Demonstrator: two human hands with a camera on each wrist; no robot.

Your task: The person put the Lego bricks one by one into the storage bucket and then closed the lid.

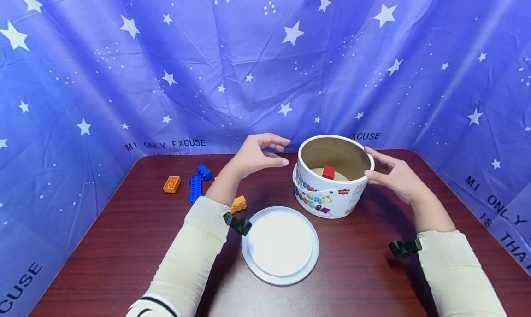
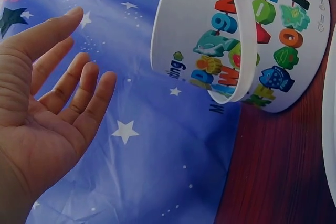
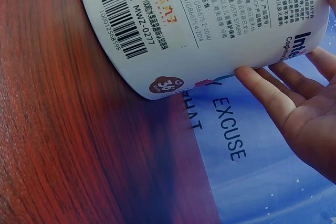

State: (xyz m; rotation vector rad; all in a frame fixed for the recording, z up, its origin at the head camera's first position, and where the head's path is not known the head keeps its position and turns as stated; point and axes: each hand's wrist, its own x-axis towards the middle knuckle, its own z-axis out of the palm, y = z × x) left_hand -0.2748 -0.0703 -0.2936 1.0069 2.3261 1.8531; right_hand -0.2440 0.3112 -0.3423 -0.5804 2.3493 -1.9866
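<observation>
**Background check**

Blue backdrop (image 1: 249,45), creased, runs across the back and both sides. Printed with white stars, dots, black lettering (image 1: 188,143) incl. "EXCUSE". Table (image 1: 103,243): dark red-brown wood grain. White round lid (image 1: 280,243) flat on it. To its left: orange block (image 1: 172,184), long studded blue piece (image 1: 195,186), blue block (image 1: 204,172) at its far end. Second orange block (image 1: 238,205) near the lid.

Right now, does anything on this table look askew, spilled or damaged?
Nothing stands out: the white lid lies flat near the bucket, a red block sits inside, and no spill or damage shows.
</observation>
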